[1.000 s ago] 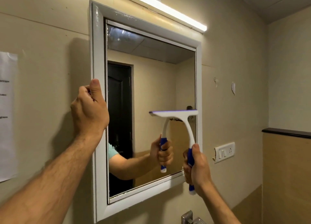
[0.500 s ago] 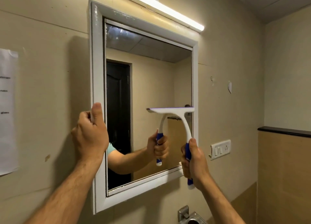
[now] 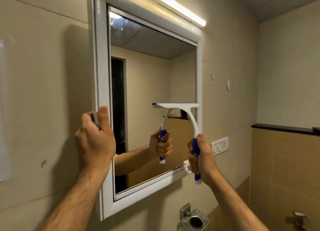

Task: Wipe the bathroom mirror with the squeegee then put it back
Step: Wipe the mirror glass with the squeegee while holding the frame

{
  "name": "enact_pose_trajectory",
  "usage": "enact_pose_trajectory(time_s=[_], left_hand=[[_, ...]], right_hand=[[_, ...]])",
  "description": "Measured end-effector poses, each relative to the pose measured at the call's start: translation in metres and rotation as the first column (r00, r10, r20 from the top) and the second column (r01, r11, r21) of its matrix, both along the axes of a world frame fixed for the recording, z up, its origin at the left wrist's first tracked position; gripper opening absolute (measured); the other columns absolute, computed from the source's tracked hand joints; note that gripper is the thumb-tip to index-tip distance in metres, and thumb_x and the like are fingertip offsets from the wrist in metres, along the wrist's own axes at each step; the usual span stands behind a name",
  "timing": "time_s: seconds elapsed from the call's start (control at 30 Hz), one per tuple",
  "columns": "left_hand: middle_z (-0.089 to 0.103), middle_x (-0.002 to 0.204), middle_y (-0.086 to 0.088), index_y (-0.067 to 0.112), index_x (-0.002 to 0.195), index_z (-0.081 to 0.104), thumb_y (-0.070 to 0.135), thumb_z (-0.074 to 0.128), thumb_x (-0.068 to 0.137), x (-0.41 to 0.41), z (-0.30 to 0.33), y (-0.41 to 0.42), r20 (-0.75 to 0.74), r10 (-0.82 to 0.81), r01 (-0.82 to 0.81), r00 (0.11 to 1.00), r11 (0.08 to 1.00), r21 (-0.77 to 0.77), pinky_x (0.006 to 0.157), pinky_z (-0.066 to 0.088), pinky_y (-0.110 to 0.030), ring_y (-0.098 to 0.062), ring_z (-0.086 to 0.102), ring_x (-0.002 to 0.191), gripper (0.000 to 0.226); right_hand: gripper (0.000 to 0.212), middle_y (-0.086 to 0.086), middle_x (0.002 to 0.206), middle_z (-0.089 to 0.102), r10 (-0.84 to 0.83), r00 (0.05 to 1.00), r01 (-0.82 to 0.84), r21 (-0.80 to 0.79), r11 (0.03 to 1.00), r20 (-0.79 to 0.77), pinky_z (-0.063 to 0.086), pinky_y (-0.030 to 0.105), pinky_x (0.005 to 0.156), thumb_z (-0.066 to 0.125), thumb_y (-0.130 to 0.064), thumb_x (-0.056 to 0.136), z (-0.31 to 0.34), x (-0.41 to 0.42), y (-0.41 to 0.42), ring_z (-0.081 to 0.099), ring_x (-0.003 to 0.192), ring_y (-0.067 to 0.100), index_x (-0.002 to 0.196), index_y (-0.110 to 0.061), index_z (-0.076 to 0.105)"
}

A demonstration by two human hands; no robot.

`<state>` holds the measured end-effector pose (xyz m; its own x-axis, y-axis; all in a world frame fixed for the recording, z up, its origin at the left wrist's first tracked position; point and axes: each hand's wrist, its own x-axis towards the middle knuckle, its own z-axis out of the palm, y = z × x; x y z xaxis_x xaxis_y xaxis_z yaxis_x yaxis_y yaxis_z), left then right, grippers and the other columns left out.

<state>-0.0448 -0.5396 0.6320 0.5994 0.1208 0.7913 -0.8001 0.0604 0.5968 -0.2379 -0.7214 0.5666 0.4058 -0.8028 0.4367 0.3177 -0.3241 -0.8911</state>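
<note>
A white-framed mirror hangs on the beige wall. My right hand grips the blue handle of a white squeegee, whose blade lies flat against the glass at the lower right, close to the right frame edge. My left hand clasps the left frame edge at mid-height, thumb on the front. The glass reflects my hand, the squeegee and a dark door. The upper left corner of the glass looks smeared.
A lit tube lamp runs above the mirror. A switch plate sits right of it, a dark ledge farther right. A metal holder and a metal tap are below. Paper hangs at the left.
The squeegee has slid down the right side of the glass with my right hand. My left hand has moved down the left frame edge. The view has tipped downward.
</note>
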Motion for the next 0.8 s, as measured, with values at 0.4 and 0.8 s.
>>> enact_pose_trajectory(time_s=[0.4, 0.8], left_hand=[[0.052, 0.073, -0.002, 0.016, 0.086, 0.049, 0.063, 0.026, 0.093, 0.004, -0.006, -0.001, 0.025, -0.007, 0.008, 1.0, 1.0, -0.029, 0.056, 0.026, -0.026, -0.019, 0.041, 0.063, 0.053], [0.054, 0.069, -0.006, 0.009, 0.096, 0.05, 0.064, 0.025, 0.093, 0.004, -0.029, 0.001, 0.026, -0.042, 0.042, 0.999, 0.999, 0.01, 0.045, 0.025, -0.022, -0.023, 0.046, 0.055, 0.06]], right_hand=[[0.058, -0.003, 0.047, 0.039, -0.022, 1.0, 0.021, 0.06, 0.998, 0.008, 0.029, 0.02, 0.036, 0.035, -0.069, 0.088, -0.039, -0.009, 0.009, 0.029, 0.034, 0.011, 0.058, -0.022, 0.051], [0.058, -0.002, 0.049, 0.036, 0.04, 0.999, -0.039, 0.088, 0.995, -0.01, 0.028, 0.021, 0.038, 0.037, -0.073, 0.083, -0.087, -0.006, 0.003, 0.027, 0.036, 0.013, 0.061, -0.021, 0.05]])
